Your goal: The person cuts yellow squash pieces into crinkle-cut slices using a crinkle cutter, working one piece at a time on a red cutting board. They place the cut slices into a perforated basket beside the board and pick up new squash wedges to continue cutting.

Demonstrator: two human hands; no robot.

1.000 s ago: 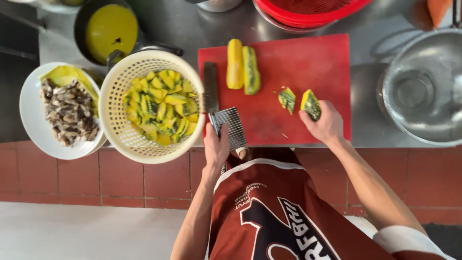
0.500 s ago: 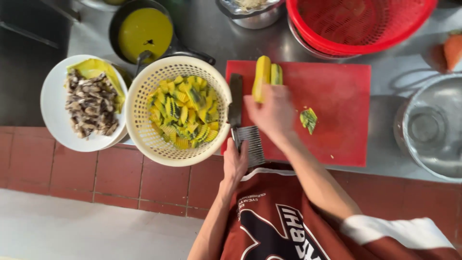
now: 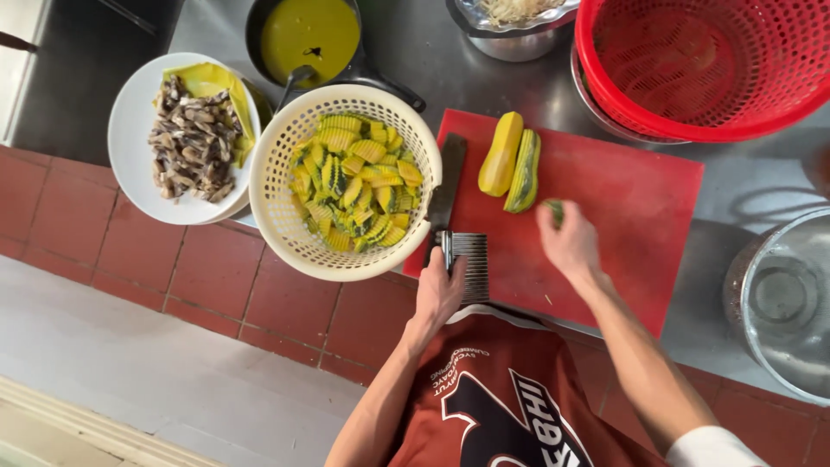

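Observation:
My left hand [image 3: 437,292] grips a ridged metal crinkle cutter [image 3: 468,262] at the near left edge of the red cutting board [image 3: 635,216]. A dark flat blade [image 3: 447,184] lies along the board's left side just beyond it. My right hand [image 3: 568,245] rests mid-board, fingers curled over a small green zucchini piece [image 3: 553,207]. Two long zucchini halves lie side by side at the board's far edge, one yellow [image 3: 501,154] and one showing its green skin [image 3: 524,171]. Left of the board stands a cream colander [image 3: 275,203] with crinkle-cut zucchini slices [image 3: 354,186].
A white plate [image 3: 130,130] with dark cooked pieces and a yellow cloth sits far left. A black pan of yellow liquid [image 3: 309,35] is behind the colander. A red basket [image 3: 700,60] stands at the back right, a metal bowl [image 3: 782,303] on the right. Tiled counter edge below.
My right hand has drawn back from the zucchini halves to the small green piece mid-board. My left hand stays on the crinkle cutter.

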